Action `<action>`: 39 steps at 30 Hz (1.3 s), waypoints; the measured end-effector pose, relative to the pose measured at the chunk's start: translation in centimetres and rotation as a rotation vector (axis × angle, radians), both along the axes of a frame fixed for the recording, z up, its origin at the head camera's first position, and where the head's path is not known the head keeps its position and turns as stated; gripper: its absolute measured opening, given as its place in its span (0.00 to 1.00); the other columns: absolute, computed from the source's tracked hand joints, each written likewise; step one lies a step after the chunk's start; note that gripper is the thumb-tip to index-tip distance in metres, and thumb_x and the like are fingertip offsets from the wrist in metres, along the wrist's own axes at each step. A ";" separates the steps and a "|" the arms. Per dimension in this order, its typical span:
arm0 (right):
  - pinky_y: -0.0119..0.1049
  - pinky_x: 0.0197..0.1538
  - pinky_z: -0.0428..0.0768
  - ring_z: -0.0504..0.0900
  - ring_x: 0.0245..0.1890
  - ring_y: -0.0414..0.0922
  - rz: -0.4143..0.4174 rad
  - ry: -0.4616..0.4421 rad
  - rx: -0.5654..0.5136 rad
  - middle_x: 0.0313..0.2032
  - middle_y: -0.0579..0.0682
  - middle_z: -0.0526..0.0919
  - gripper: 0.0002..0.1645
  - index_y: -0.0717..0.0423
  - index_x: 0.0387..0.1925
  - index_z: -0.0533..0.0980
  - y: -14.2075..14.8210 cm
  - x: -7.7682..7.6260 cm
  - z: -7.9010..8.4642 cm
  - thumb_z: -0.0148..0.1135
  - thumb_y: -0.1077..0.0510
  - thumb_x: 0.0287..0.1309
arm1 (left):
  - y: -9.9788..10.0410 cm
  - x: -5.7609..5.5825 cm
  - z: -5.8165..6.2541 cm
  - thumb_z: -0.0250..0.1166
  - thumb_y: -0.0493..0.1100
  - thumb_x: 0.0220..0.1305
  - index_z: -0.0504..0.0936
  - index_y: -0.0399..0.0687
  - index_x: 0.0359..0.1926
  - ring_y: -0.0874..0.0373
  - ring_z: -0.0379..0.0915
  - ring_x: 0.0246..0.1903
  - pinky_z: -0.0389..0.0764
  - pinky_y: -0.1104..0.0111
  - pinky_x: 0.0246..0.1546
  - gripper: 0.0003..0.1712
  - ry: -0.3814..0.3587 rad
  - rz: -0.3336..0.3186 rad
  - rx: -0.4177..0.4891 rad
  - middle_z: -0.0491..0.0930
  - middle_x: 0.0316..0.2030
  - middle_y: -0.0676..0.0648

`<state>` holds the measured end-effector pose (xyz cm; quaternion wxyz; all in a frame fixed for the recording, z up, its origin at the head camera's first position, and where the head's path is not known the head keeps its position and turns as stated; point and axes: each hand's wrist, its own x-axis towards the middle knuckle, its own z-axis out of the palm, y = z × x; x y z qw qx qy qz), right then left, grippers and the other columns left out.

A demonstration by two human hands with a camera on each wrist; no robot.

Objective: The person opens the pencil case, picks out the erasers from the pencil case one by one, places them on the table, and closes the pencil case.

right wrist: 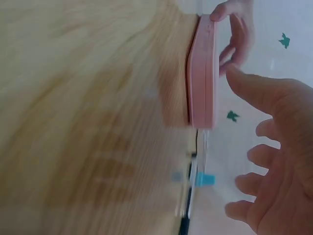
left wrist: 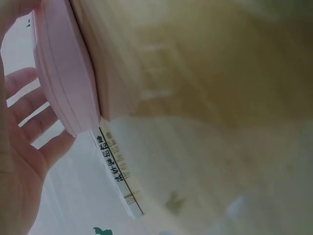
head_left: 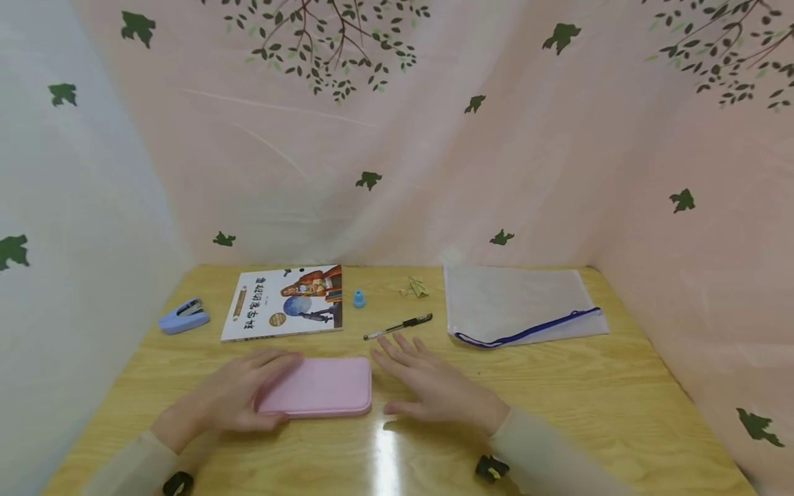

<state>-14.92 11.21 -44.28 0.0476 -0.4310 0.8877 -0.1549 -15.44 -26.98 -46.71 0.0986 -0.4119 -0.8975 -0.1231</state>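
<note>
A pink pencil case (head_left: 322,387) with rounded corners and a seam along its side lies flat near the table's front. My left hand (head_left: 245,391) grips its left end, thumb at the near edge and fingers at the far side. In the left wrist view those fingers (left wrist: 36,112) are spread along the case (left wrist: 66,63). My right hand (head_left: 431,389) hovers just off the right end, fingers and thumb extended, holding nothing. The right wrist view shows a gap between this hand (right wrist: 283,147) and the case (right wrist: 203,78). A black-capped pen (head_left: 398,326) lies beyond the right fingertips.
Behind the case lies a picture book (head_left: 285,303), with a blue stapler (head_left: 184,317) to its left. A small blue object (head_left: 358,298) and a yellowish-green item (head_left: 418,287) are at the back middle. A translucent pouch (head_left: 521,303) with a blue zip sits back right. Printed cloth (head_left: 397,138) encloses the table.
</note>
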 end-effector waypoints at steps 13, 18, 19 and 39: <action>0.55 0.71 0.67 0.65 0.72 0.52 -0.013 -0.144 -0.007 0.75 0.54 0.61 0.58 0.44 0.78 0.59 -5.5 -1.7 -0.1 0.74 0.34 0.52 | -0.5 -0.4 0.5 0.80 0.61 0.33 0.73 0.46 0.68 0.56 0.70 0.58 0.79 0.56 0.58 0.57 -0.137 0.107 -0.055 0.71 0.61 0.49; 0.54 0.70 0.68 0.66 0.71 0.55 -0.040 -0.138 0.031 0.75 0.56 0.61 0.55 0.43 0.76 0.63 -5.6 -1.6 -0.3 0.74 0.33 0.51 | -0.5 -0.6 0.5 0.80 0.61 0.34 0.72 0.47 0.68 0.56 0.69 0.58 0.79 0.54 0.59 0.57 -0.180 0.115 -0.069 0.70 0.61 0.50; 0.54 0.70 0.68 0.67 0.71 0.55 -0.046 -0.136 0.033 0.75 0.56 0.62 0.55 0.43 0.76 0.64 -5.6 -1.6 -0.3 0.75 0.33 0.50 | -0.5 -0.6 0.5 0.80 0.61 0.34 0.72 0.46 0.68 0.56 0.69 0.58 0.79 0.54 0.58 0.58 -0.187 0.114 -0.069 0.70 0.61 0.49; 0.46 0.67 0.73 0.73 0.64 0.50 -0.062 -0.086 0.089 0.66 0.52 0.73 0.45 0.45 0.70 0.73 -6.9 -1.5 0.2 0.75 0.37 0.52 | -0.9 0.0 1.1 0.81 0.63 0.33 0.75 0.46 0.67 0.53 0.73 0.53 0.81 0.51 0.54 0.57 -0.242 0.165 -0.097 0.73 0.59 0.47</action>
